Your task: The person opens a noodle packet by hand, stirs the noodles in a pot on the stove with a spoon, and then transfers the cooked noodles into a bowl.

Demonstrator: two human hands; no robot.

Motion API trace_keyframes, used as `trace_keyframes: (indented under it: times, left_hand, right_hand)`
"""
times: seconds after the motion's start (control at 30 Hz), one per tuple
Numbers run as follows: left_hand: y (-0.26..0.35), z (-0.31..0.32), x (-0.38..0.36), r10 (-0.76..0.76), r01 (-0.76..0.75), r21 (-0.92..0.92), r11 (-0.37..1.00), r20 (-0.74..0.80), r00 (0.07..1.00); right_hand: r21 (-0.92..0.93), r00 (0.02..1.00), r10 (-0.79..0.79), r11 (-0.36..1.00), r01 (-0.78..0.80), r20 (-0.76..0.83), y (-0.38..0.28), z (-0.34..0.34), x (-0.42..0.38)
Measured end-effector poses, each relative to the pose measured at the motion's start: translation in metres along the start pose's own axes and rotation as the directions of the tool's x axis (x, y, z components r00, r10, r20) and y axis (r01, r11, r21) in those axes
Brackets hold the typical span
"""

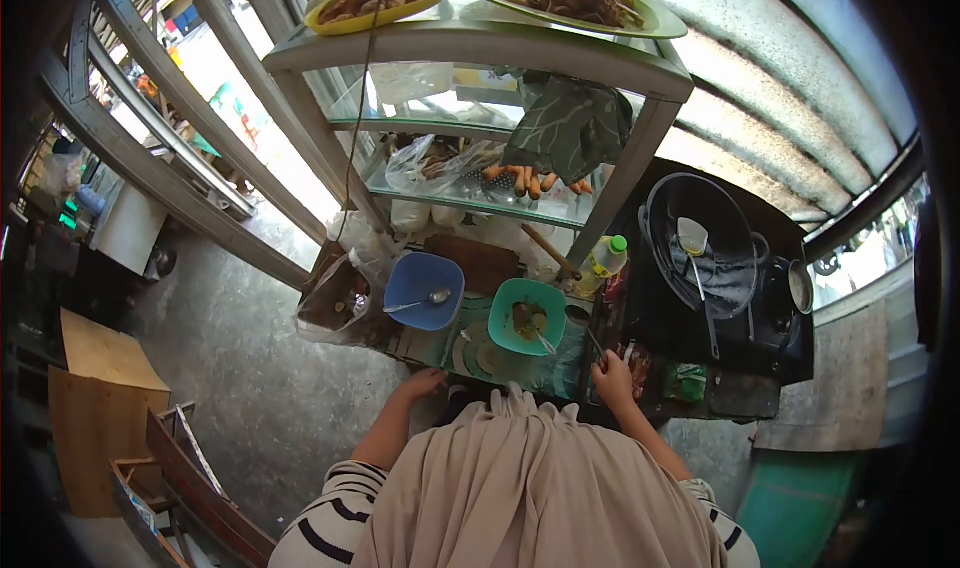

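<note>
My right hand [613, 379] is closed around the handle of a ladle [578, 316], whose dark bowl points away from me, just right of a green bowl [510, 314]. Inside that green bowl lie a brownish seasoning-like mix and a spoon [546, 343]. My left hand [427, 382] rests by the front edge of the counter, its fingers loosely out and nothing seen in them. Beyond it stands a blue bowl [425, 273] with a metal spoon [437, 296] in it.
On the right, a large black wok [735, 283] holds a strainer [693, 238]. A green-capped bottle [604, 261] and a wooden-handled tool [548, 249] are behind the bowls. A glass cabinet [480, 200] bears carrots [525, 181] and plates of food. A plastic bag [335, 303] hangs left.
</note>
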State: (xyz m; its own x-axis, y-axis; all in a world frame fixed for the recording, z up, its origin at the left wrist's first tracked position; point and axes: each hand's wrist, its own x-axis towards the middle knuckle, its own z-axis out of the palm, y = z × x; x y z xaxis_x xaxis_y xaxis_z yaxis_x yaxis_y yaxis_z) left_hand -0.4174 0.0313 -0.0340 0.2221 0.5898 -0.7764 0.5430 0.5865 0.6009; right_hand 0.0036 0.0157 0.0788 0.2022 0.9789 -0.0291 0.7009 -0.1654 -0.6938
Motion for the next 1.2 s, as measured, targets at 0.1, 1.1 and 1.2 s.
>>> trace_keyframes:
  times: [0.1,1.1,1.2]
  left_hand:
    - [0.033,-0.031,0.0,-0.092,0.047,0.191,0.98,0.233,0.968]
    - [0.124,-0.123,-0.045,0.135,-0.279,0.162,0.947,0.586,0.799]
    - [0.139,-0.113,-0.053,0.173,-0.301,0.118,0.946,0.601,0.78]
  right_hand:
    - [0.054,0.996,0.04,0.998,-0.036,-0.08,0.006,0.028,-0.013]
    - [0.52,0.862,0.43,0.689,-0.505,0.268,0.02,0.108,-0.024]
    - [0.504,0.807,0.475,0.631,-0.59,0.35,0.016,0.101,-0.017]
